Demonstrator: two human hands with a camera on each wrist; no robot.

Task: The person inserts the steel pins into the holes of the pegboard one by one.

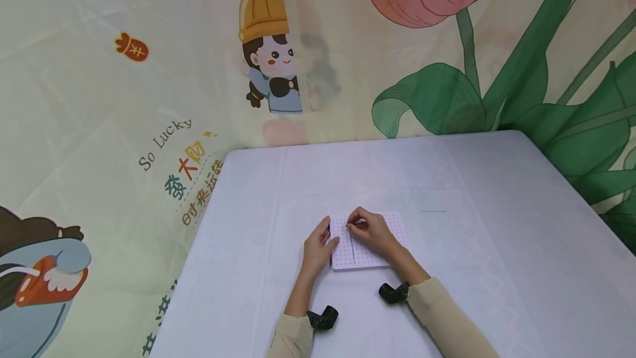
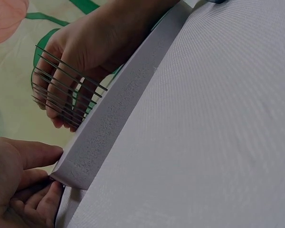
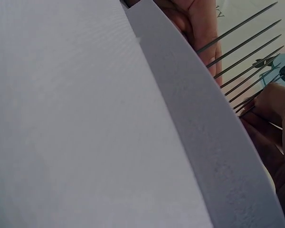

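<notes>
A pale lilac board [image 1: 367, 259] dotted with a grid of holes lies on the table. My left hand [image 1: 315, 247] grips its left side, thumb on top; in the left wrist view the fingers curl round the corner. Several thin dark sticks [image 3: 247, 35] stand upright in a row out of the board, seen as a line in the head view. Over the far end of that row, my right hand [image 1: 371, 232] pinches one slender stick between thumb and fingertips. The lower tip of that stick is hidden by the fingers.
One more thin dark stick [image 1: 434, 211] lies flat on the white tablecloth [image 1: 477, 269], right of the board. Each wrist carries a small black camera [image 1: 323, 318]. A printed cloth wall [image 1: 338, 120] rises behind the table's far edge.
</notes>
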